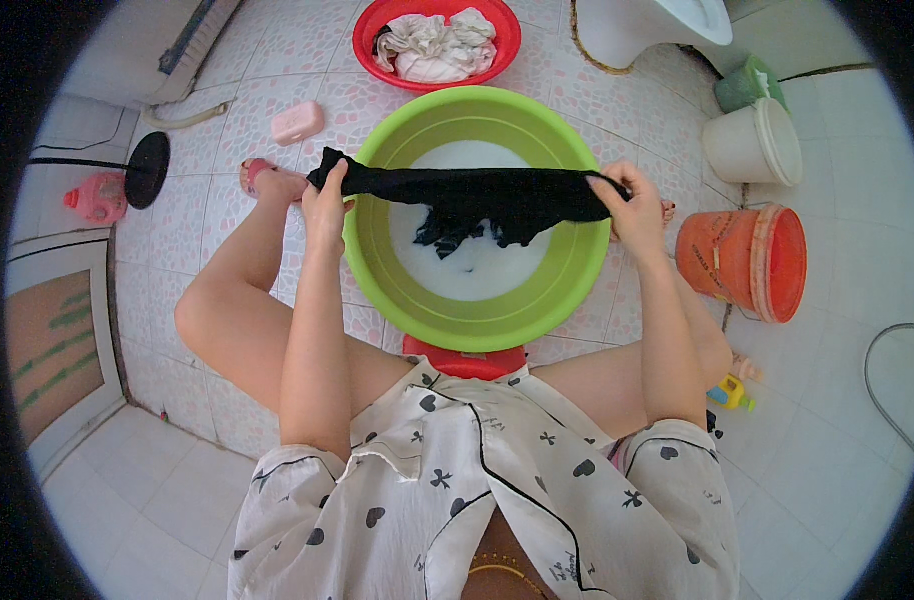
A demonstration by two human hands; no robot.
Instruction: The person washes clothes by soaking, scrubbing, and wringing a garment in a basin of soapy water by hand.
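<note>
A black cloth garment (pixel 487 191) is stretched sideways above a large green plastic basin (pixel 476 330). My left hand (pixel 326 210) grips its left end near the basin's left rim. At the right rim, my right hand (pixel 637 206) pinches the other end between thumb and fingers. The garment's lower middle hangs down towards whitish, cloudy water (pixel 476 274) in the basin; whether it touches the water I cannot tell.
Beyond the basin stands a red tub (pixel 363 56) with white cloths (pixel 442 45). Pink soap (pixel 298 122) lies on the tiled floor. At the right are an orange bucket (pixel 719 255), a white bucket (pixel 738 142) and a yellow bottle (pixel 733 391). A red stool (pixel 464 362) shows below the basin.
</note>
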